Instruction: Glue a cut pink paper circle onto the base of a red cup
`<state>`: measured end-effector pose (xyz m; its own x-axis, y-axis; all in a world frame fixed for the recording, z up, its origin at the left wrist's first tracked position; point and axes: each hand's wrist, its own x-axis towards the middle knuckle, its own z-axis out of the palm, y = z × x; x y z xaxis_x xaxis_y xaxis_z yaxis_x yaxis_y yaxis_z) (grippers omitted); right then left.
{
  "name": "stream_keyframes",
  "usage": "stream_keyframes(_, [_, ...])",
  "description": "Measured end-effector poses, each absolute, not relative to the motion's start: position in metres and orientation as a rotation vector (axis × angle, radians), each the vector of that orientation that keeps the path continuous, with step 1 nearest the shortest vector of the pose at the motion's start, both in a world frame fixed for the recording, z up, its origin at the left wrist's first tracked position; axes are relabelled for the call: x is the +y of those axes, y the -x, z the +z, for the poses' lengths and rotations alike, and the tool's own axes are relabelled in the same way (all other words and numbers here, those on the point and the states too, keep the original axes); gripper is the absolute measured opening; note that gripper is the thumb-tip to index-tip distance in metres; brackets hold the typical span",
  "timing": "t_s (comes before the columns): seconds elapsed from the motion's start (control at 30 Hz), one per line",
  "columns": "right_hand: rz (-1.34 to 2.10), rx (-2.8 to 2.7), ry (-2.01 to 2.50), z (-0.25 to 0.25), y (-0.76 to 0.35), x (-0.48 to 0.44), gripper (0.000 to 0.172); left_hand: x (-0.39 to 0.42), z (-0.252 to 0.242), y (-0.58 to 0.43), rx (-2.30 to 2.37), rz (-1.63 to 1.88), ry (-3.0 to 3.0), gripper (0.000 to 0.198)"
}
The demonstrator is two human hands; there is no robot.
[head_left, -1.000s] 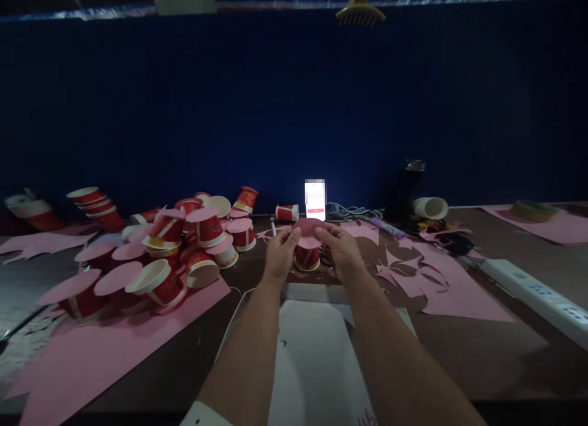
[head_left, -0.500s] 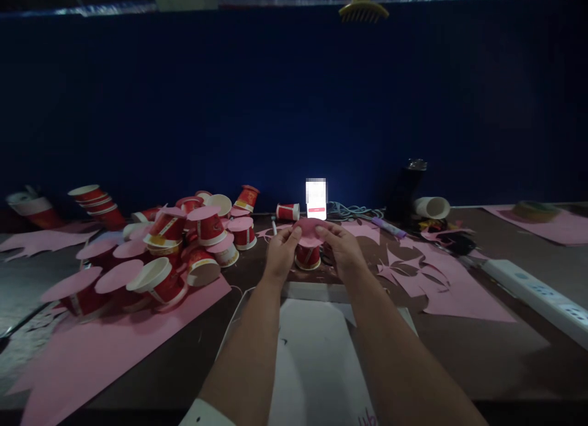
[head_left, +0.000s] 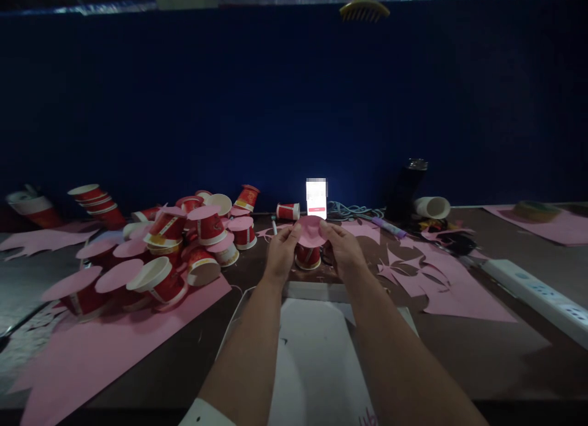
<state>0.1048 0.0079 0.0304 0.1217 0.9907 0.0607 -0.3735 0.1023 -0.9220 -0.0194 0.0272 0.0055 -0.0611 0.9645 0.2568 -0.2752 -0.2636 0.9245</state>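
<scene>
A round pink paper disc (head_left: 311, 233) lies over the upturned base of a red paper cup (head_left: 308, 258), which stands on the brown table. My left hand (head_left: 282, 254) pinches the disc's left edge between thumb and fingers. On the opposite side my right hand (head_left: 342, 248) grips the right edge in the same way. The disc looks slightly dented in its middle. Just behind it a lit phone (head_left: 316, 198) stands upright, and another red cup (head_left: 288, 211) lies on its side.
At left, several red cups topped with pink discs (head_left: 119, 275) crowd together, partly on a pink sheet (head_left: 138, 346). A white box lid (head_left: 316, 352) lies under my forearms. Pink paper offcuts (head_left: 441, 279), a glue stick (head_left: 388, 227) and a white power strip (head_left: 537, 294) are at right.
Both hands keep their hold on the pink disc and have barely shifted. The disc's surface now shows a crease or dent and catches more light.
</scene>
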Motion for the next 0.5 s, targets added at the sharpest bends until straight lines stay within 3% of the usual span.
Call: stream_keyframes(0.5, [1.258,-0.804,0.841,0.0310,-0.1023,0.0068,0.030,0.0265,0.0059,0.0179,0.756,1.578,-1.065,0.037])
